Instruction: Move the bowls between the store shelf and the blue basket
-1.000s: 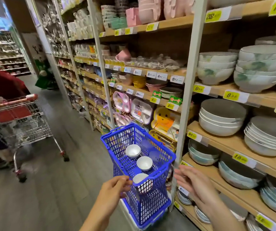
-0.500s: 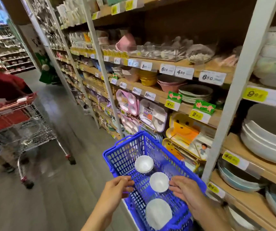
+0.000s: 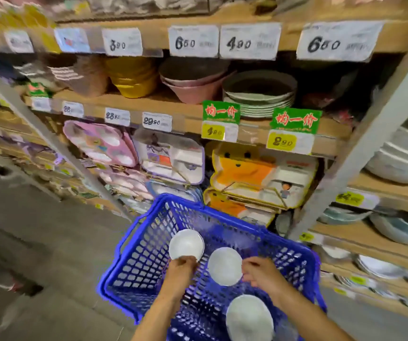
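The blue basket (image 3: pixel 136 262) stands on the floor below me, against the store shelf (image 3: pixel 188 112). Three small white bowls lie in it: a far bowl (image 3: pixel 186 244), a middle bowl (image 3: pixel 224 266) and a near bowl (image 3: pixel 249 319). My left hand (image 3: pixel 181 269) is inside the basket with its fingertips at the near rim of the far bowl. My right hand (image 3: pixel 262 274) touches the right edge of the middle bowl. The frame is blurred, so I cannot tell whether either hand truly grips its bowl.
Stacked pink and yellow bowls (image 3: pixel 193 89) and green plates (image 3: pixel 259 102) fill the shelf above. Children's divided trays (image 3: pixel 173 158) hang just behind the basket. Large bowls (image 3: pixel 404 163) sit on shelves right of a grey upright post (image 3: pixel 360 143). Grey floor (image 3: pixel 38 242) lies left.
My view has dropped and closed in on the basket. Both hands moved from the basket's near rim down into it, onto the bowls. The trolley at left has left the view.
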Tool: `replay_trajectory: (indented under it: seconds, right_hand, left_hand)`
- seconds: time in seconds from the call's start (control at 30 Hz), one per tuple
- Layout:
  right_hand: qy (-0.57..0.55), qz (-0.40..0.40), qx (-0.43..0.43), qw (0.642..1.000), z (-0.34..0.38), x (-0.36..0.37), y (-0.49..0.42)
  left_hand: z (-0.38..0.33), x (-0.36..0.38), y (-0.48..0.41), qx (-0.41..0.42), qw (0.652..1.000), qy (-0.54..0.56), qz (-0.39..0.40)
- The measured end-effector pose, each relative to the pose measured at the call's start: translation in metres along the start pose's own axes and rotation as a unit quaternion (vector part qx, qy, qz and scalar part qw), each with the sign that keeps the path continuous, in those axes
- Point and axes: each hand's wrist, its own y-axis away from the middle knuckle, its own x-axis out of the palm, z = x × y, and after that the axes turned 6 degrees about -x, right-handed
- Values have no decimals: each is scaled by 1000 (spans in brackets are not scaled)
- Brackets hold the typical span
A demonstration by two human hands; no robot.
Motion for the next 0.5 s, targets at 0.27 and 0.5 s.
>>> replay_trajectory:
  seconds: [0.27,0.5]
  right_hand:
    - [288,-34,111,950,-64,20,-41]
    - [382,35,198,902,-130,34,-55]
  left_hand:
    - [48,38,-92,4,914,-364,180]
    - [115,84,-98,-122,807,-452,360]
